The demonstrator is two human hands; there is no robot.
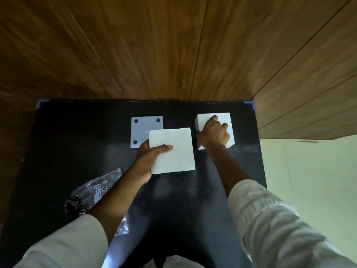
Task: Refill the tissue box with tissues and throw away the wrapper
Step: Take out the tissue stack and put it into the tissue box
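My left hand (149,157) grips a square stack of white tissues (173,151) by its left edge, held just above the black table (77,142). Behind the stack lies a flat white square panel (144,126) with dark round feet at its corners, partly covered by the tissues. My right hand (213,132) rests on top of the white cube-shaped tissue box (222,118) at the back right, fingers curled over its top. A crumpled clear plastic wrapper (96,192) with a printed label lies at the front left, partly under my left forearm.
The table stands against a wood-panelled wall (173,45), which also runs along the right side. Pale floor (309,171) shows past the table's right edge. Blue corner guards (249,103) mark the table's back corners.
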